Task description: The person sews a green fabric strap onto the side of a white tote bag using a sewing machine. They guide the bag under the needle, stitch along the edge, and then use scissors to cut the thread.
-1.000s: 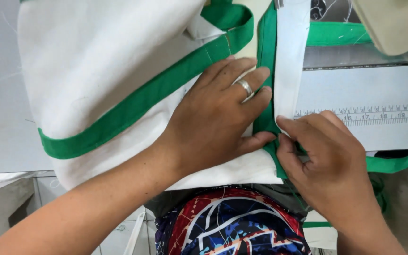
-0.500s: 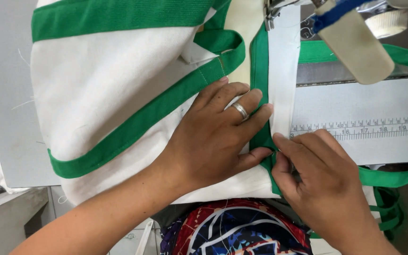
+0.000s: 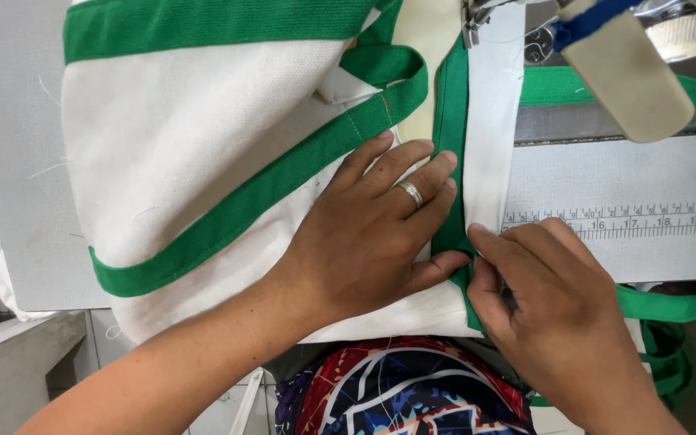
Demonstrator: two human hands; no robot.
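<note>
Down at the middle of the view, two hands work side by side on one piece of sewing. The left hand point(image 3: 372, 234) lies flat and spread, palm down, on a cream canvas bag panel point(image 3: 203, 145); one silver ring point(image 3: 410, 193) sits on its third finger, and its fingertips reach the vertical green binding tape point(image 3: 450, 161) that runs up the panel's right edge. It grips nothing, only presses the cloth down. The forearm comes in from the lower left, bare.

The right hand point(image 3: 553, 310) is curled, knuckles up, its thumb and forefinger pinched on the lower end of that same green tape, just beside the left thumb; the two thumbs nearly touch. Its wrist leaves the frame at the lower right.

Two more green bands show on the panel: one wide stripe point(image 3: 219, 24) across the top and one long diagonal strap point(image 3: 267, 193) that loops back near the top centre. A further green strap point(image 3: 670, 302) trails off to the right behind the right hand.

Under the cloth lies the grey worktop point(image 3: 10, 121) of a sewing machine, with one printed ruler strip point(image 3: 630, 221) on its right side. A cream lever with blue tape point(image 3: 618, 68) hangs over the upper right.
</note>
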